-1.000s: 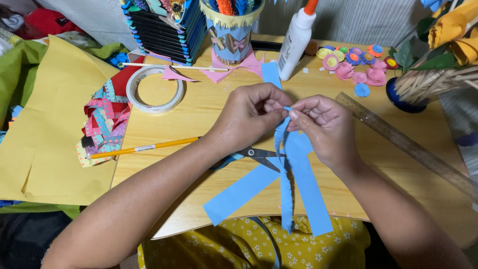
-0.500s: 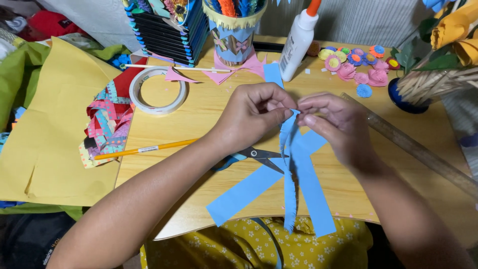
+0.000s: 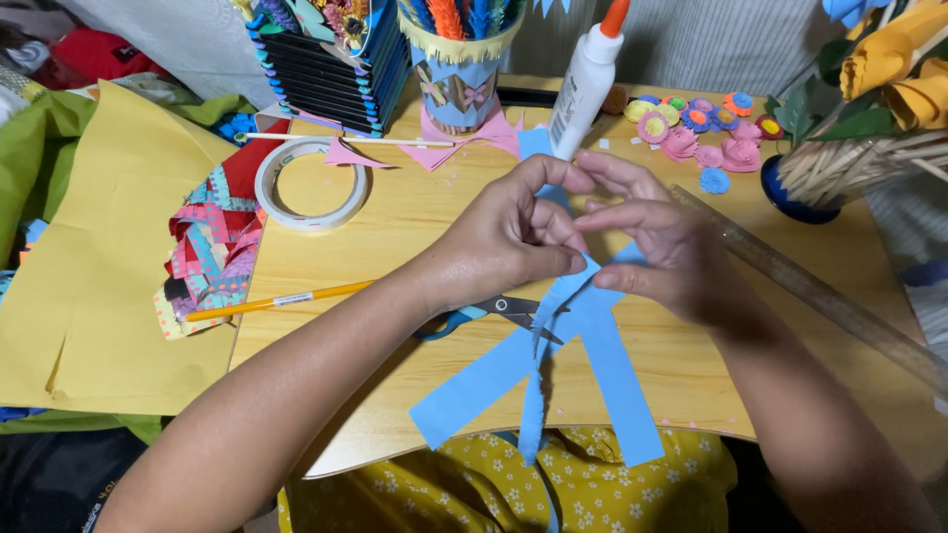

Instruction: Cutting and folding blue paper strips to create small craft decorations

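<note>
Over the middle of a small wooden table (image 3: pixel 415 227), my left hand (image 3: pixel 509 237) and my right hand (image 3: pixel 657 242) meet fingertip to fingertip. Both pinch the upper end of a fringed blue paper strip (image 3: pixel 538 355), which hangs down past the table's front edge. Two wider blue paper strips (image 3: pixel 612 370) lie flat under my hands and fan out toward me. Scissors with blue handles (image 3: pixel 494 311) rest on the wood just below my left hand, partly hidden by my wrist.
A tape roll (image 3: pixel 311 185), a yellow pencil (image 3: pixel 281 299) and folded patterned paper (image 3: pixel 212 252) lie at the left by a large yellow sheet (image 3: pixel 94 266). Behind stand a glue bottle (image 3: pixel 585 84), a decorated cup (image 3: pixel 459 64), paper flowers (image 3: pixel 691 128) and a clear ruler (image 3: pixel 820 291).
My hands have moved up and closer together, with the right fingers now spread around the strip's top. The fringed strip has shifted slightly with them.
</note>
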